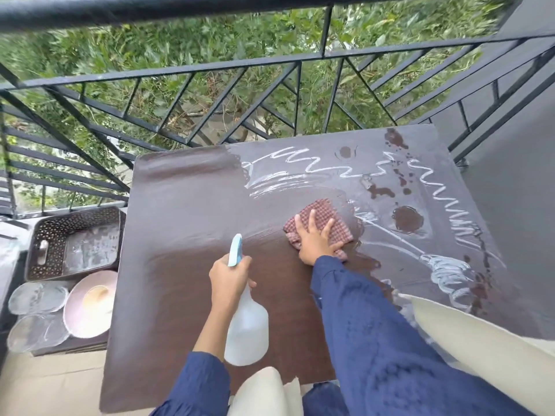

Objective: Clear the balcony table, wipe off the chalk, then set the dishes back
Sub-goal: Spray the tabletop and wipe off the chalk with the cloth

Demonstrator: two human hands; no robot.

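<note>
The brown balcony table (pixel 186 211) is wiped clean on its left half. White chalk scribbles (pixel 327 169) and wet patches (pixel 407 218) cover the right half. My right hand (pixel 315 240) presses flat, fingers spread, on a pink checked cloth (pixel 326 220) near the table's middle. My left hand (pixel 229 279) grips the neck of a white spray bottle (pixel 247 328) with a light blue trigger, held above the table's near part. The dishes sit off the table at the left: a pink bowl (pixel 90 304) and two clear glass plates (pixel 37 297).
A dark perforated basket (pixel 75 223) stands on a low surface left of the table, beside the dishes. A black metal railing (pixel 210 94) runs close behind and to the right, with greenery beyond it. Cream fabric (pixel 468 334) overlaps the table's near right corner.
</note>
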